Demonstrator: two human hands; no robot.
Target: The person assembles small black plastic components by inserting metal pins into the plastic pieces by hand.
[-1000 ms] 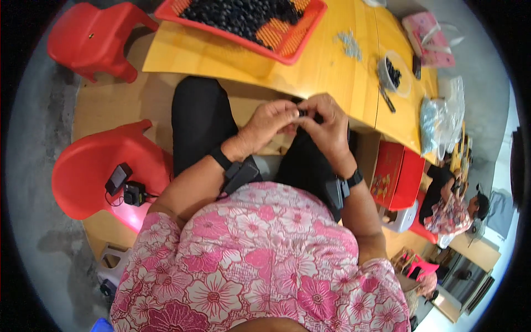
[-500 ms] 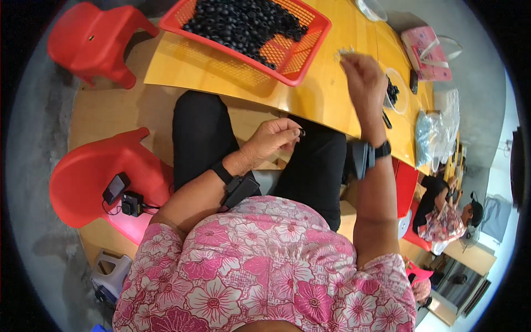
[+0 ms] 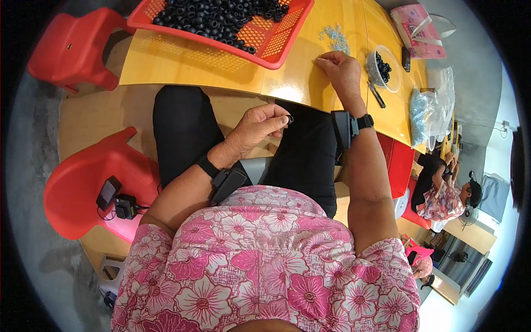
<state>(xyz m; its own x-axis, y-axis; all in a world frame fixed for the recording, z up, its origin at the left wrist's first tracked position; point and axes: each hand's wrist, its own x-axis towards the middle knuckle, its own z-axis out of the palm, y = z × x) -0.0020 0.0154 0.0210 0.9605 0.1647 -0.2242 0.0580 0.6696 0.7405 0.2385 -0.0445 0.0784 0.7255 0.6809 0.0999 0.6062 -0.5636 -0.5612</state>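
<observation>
Between the thumb and fingers of my left hand (image 3: 260,127) is a small black ring (image 3: 290,119), held over my lap short of the table edge. My right hand (image 3: 342,71) hangs above the yellow table (image 3: 276,83), its fingertips pinched together; what they hold, if anything, is too small to make out. Just beyond that hand lies a scatter of tiny clear pieces (image 3: 335,37). To its right stands a clear round tub (image 3: 394,77) with black pieces (image 3: 383,67) inside.
A red basket (image 3: 279,60) of many black rings (image 3: 204,22) sits on the table ahead. A dark pen-like tool (image 3: 376,95), a pink bag (image 3: 418,33) and plastic bags (image 3: 428,116) lie rightward. Red stools (image 3: 77,47) stand left; a person (image 3: 445,193) sits far right.
My right hand has drawn back from the clear pieces, leftward and toward the near table edge. My left hand keeps the black ring. The whole view has shifted a little.
</observation>
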